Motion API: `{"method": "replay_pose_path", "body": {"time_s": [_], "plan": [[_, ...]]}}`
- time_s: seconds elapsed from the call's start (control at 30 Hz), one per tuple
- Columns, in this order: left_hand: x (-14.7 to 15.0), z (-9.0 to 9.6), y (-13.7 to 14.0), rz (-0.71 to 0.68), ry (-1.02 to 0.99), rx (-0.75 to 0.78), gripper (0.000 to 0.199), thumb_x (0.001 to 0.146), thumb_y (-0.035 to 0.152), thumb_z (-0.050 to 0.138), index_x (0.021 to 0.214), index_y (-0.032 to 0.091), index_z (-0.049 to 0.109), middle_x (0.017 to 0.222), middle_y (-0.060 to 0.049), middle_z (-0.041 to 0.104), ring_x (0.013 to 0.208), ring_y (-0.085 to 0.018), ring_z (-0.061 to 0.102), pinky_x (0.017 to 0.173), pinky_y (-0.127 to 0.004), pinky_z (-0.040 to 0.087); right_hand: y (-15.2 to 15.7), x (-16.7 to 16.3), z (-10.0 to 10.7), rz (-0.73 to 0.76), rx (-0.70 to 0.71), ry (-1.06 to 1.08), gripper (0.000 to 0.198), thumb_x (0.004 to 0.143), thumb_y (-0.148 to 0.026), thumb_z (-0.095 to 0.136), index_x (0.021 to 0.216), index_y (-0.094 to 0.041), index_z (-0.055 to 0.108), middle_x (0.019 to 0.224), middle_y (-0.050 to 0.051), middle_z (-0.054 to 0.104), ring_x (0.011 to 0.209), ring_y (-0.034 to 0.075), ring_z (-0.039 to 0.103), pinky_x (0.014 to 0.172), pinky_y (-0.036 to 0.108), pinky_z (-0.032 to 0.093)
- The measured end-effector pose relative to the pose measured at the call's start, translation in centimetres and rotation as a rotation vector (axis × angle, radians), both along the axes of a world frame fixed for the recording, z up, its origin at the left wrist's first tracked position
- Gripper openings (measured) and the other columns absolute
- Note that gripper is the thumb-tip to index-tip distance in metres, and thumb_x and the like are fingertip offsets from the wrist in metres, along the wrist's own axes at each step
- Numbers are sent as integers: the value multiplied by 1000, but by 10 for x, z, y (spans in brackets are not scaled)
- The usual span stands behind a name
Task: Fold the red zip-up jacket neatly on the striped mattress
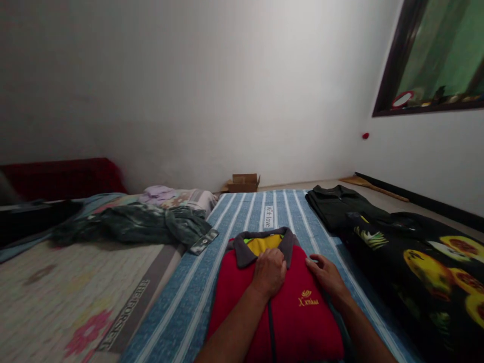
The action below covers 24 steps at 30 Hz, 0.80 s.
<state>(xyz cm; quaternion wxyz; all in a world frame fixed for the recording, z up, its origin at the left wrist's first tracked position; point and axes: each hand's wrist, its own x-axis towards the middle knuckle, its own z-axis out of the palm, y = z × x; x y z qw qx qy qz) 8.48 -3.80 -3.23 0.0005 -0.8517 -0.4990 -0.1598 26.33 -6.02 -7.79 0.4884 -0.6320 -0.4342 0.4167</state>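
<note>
A red jacket (306, 330) with a grey collar, a yellow lining and a dark front zip lies folded, front up, on a blue striped bedsheet (196, 302). Yellow lettering marks its chest. My left hand (269, 272) is closed at the collar opening near the top of the zip, its fingers curled onto the cloth; the fingertips are hidden. At the jacket's right shoulder edge rests my right hand (328, 276), fingers loosely bent and apart, touching the side of the garment. Part of a dark greenish cloth shows beneath the jacket's right edge.
Dark folded clothing (340, 201) and a black fruit-print garment (427, 272) lie to the right. Left, on a floral bed cover (56, 287), are a crumpled green-grey garment (136, 224) and a pale purple cloth (157, 193). A cardboard box (244, 183) stands by the wall.
</note>
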Motion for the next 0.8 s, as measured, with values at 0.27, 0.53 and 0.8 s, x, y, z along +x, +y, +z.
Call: {"method": "replay_pose_path", "body": {"time_s": [0.27, 0.53, 0.8], "plan": [[0, -9, -3, 9, 10, 19, 9, 85, 24, 50, 86, 17, 56, 93, -4, 62, 91, -20, 56, 82, -32, 43, -44, 4, 8, 92, -161, 34, 84, 61, -63, 64, 124, -9, 48, 85, 11, 70, 83, 30, 67, 70, 35, 51], [1, -7, -3, 0, 3, 13, 9, 84, 23, 51, 85, 17, 57, 92, -5, 62, 91, -20, 56, 81, -32, 43, -55, -4, 12, 137, -219, 137, 84, 60, -59, 66, 125, -8, 48, 101, 15, 69, 95, 29, 66, 77, 32, 53], [2, -2, 2, -12, 27, 21, 9, 86, 21, 48, 85, 18, 56, 91, -5, 61, 90, -20, 55, 81, -32, 42, -55, -8, 8, 189, -93, 119, 43, 70, -50, 63, 89, -12, 68, 88, 10, 73, 85, 28, 68, 71, 32, 53]]}}
